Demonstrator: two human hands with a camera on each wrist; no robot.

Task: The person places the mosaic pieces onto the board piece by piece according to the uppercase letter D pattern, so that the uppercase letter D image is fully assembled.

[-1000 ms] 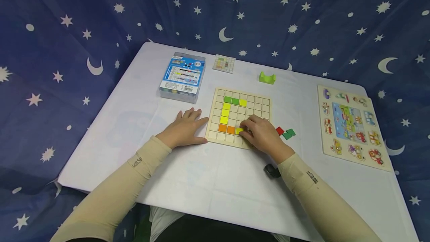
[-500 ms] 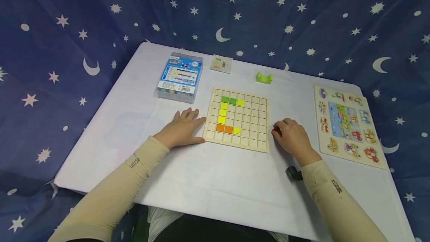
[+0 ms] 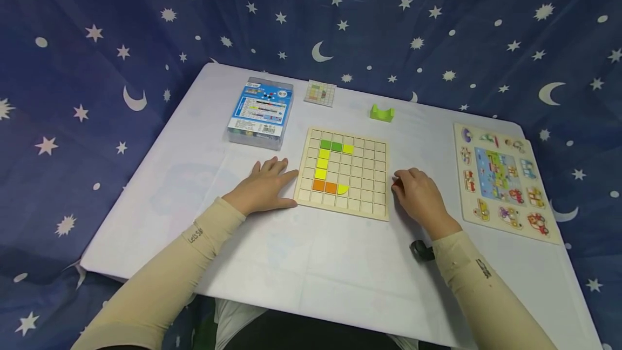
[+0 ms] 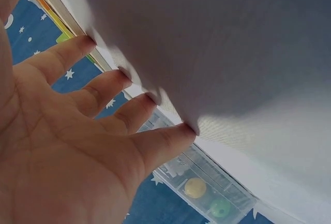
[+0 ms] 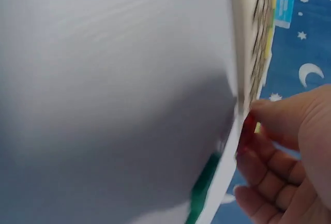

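Observation:
My left hand (image 3: 259,187) lies spread on the table, its thumb and index finger at the left edge of the wooden grid board (image 3: 359,207). In the left wrist view its fingertips (image 4: 189,128) touch the white cloth. Just right of the board, my right hand (image 3: 421,197) pinches a red tile (image 5: 247,131) between thumb and fingers. A green tile (image 5: 204,188) lies on the cloth near it. On the board sit green tiles (image 3: 331,145), yellow tiles (image 3: 322,163), orange tiles (image 3: 324,186) and a yellow tile with a rounded corner (image 3: 342,189).
Behind the board are a clear box with a blue label (image 3: 259,112), a patterned grid card (image 3: 320,93) and a light green notched block (image 3: 382,113). A picture puzzle board (image 3: 505,182) lies at the right. A black object (image 3: 420,251) is by my right wrist.
My right hand has let go of the round-cornered yellow tile on the board and moved right, off the board, where it has taken up a red tile. The left hand stays put.

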